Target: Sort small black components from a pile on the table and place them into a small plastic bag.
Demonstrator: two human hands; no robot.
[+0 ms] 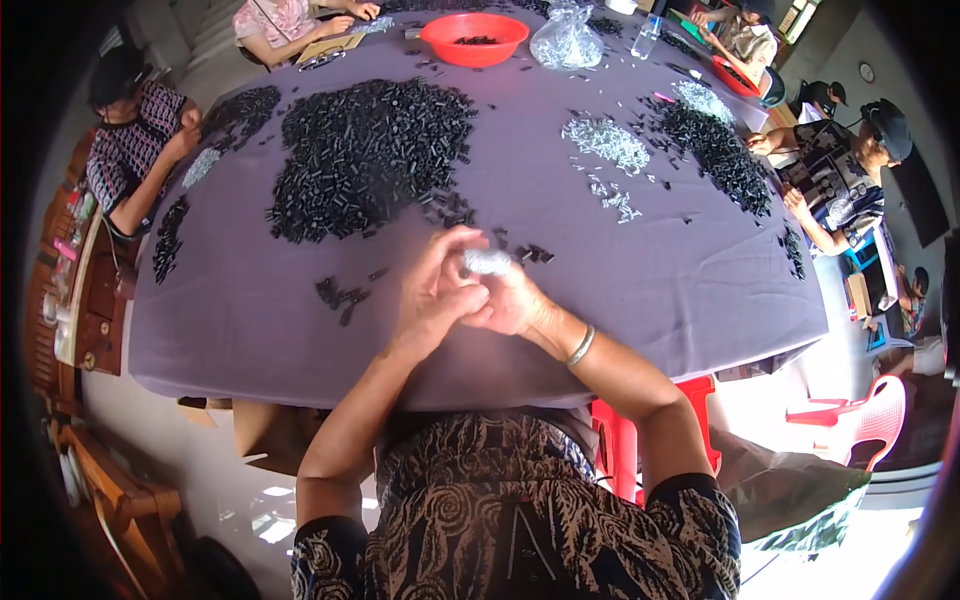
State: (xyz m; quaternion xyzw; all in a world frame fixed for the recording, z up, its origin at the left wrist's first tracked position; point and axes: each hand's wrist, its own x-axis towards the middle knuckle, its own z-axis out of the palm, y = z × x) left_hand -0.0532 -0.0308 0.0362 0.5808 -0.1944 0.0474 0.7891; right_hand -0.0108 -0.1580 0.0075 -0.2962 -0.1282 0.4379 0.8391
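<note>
My two hands meet over the near middle of the table. In the fingers of my right hand sits a small bunch of clear plastic pieces; a metal bracelet circles that wrist. My left hand is closed against the right one, its thumb and fingers pinched together; whatever it holds is hidden. Just beyond the hands spreads a big heap of short black tubular parts. A few loose black parts lie left of my left hand, and more black parts lie beyond my right hand.
A grey-purple cloth covers the table. Clear pieces and another black heap lie to the right. Farther back stand a red basin and a filled plastic bag. Other people sit around the edges; a red chair stands at right.
</note>
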